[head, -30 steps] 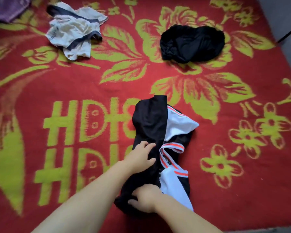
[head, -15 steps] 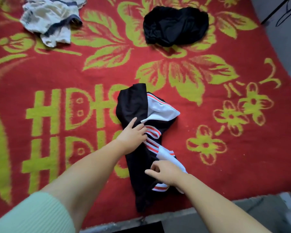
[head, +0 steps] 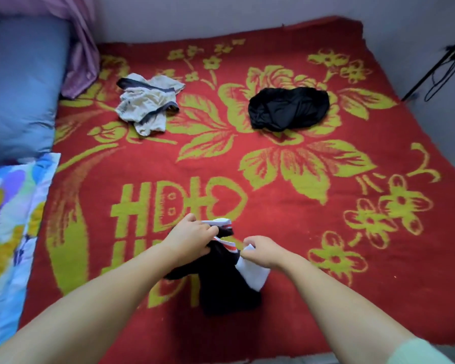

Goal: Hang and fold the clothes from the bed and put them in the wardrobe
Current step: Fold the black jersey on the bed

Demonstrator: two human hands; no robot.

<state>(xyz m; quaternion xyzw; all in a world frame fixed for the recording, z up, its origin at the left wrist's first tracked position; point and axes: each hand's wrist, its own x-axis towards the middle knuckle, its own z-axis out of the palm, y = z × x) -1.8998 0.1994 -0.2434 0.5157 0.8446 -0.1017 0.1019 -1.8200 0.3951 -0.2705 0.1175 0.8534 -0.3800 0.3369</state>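
A black garment with white panels and red stripes (head: 225,279) is bunched up above the near part of the red bed cover (head: 286,179). My left hand (head: 192,237) grips its upper edge. My right hand (head: 263,250) pinches a white panel at its right side. The garment's lower part hangs dark below both hands. A crumpled cream garment with dark trim (head: 146,102) lies at the far left of the bed. A black garment in a heap (head: 288,109) lies at the far middle.
A blue pillow (head: 19,85) and a pillow with a coloured print (head: 8,219) lie along the left edge. Purple cloth (head: 82,51) hangs at the far left corner. A dark stand with cables (head: 441,61) leans by the wall at right.
Both hands have gathered the black-and-white garment and lifted it off the bed cover. The camera has tilted up, bringing the whole bed and the pillows into view.
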